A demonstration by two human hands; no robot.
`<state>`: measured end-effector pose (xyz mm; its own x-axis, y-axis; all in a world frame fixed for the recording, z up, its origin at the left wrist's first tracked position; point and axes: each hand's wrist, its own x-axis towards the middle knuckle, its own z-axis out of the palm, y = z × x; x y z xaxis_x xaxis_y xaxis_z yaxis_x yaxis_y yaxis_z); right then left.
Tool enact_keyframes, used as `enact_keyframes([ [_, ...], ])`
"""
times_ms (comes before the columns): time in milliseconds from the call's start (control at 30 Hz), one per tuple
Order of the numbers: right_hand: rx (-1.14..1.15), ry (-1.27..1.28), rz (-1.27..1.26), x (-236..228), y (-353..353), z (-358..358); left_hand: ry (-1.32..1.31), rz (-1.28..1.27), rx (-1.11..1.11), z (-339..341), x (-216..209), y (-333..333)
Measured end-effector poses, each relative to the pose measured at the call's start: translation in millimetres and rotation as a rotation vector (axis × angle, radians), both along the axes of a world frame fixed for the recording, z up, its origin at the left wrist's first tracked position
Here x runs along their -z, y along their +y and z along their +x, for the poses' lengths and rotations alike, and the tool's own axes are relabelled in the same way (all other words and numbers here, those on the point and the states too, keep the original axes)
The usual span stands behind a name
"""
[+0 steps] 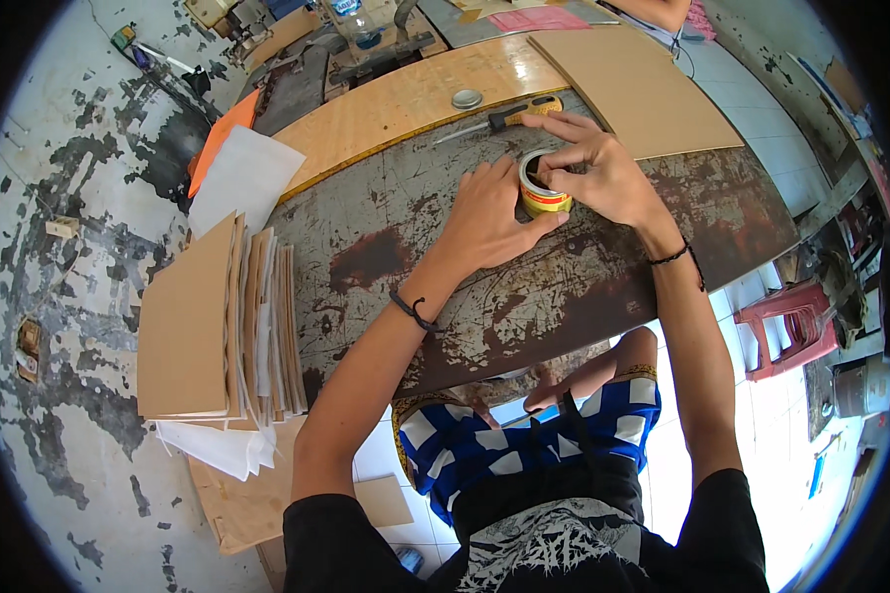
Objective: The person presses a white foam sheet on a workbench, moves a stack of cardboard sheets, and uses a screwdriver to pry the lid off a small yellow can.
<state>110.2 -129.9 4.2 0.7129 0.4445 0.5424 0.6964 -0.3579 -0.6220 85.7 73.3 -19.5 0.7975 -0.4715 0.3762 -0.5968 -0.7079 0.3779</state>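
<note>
A small yellow and red open tin can [547, 202] stands on the worn metal-topped table [366, 296]. My left hand [489, 212] wraps round its left side, with the thumb along the near side. Over the can's mouth is my right hand [603, 178], thumb and forefinger pinched together at the dark opening; whatever they grip is hidden. Just beyond the can lies a screwdriver [509, 117] with a yellow and black handle. A round metal lid [467, 99] rests on the wooden board [386, 124] at the back.
Brown cardboard sheets and white paper are stacked [193, 326] at the table's left edge. A large cardboard sheet [633, 89] lies at the back right. Farther back stands a clear plastic bottle [356, 22]. A red plastic stool [786, 331] is on the floor to the right.
</note>
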Motion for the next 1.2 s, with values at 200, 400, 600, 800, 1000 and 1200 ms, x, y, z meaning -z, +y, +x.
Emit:
enact_keyframes([
  [200, 0.0, 0.019, -0.013, -0.9, -3.9, 0.5, 0.014, 0.016, 0.011, 0.4, -1.7, -1.7],
  [400, -0.012, 0.044, -0.003, -1.8, -5.5, -1.2, 0.044, 0.017, -0.004, -2.0, -5.0, -2.3],
  [600, -0.035, 0.068, 0.142, -2.8, -24.6, -4.4, 0.071, -0.045, 0.007, 1.4, -5.6, -0.4],
  [800, -0.114, 0.321, 0.307, 1.9, -25.5, -5.6, 0.031, -0.027, 0.054, 4.0, 0.4, 1.7],
  [1000, -0.152, 0.343, 0.314, -2.2, -22.1, -11.7, -0.005, 0.025, 0.09, 0.0, -2.8, 9.2],
  [1200, -0.167, 0.27, 0.295, -8.0, -27.3, -15.6, 0.136, 0.013, 0.13, 0.5, -15.6, 10.8],
])
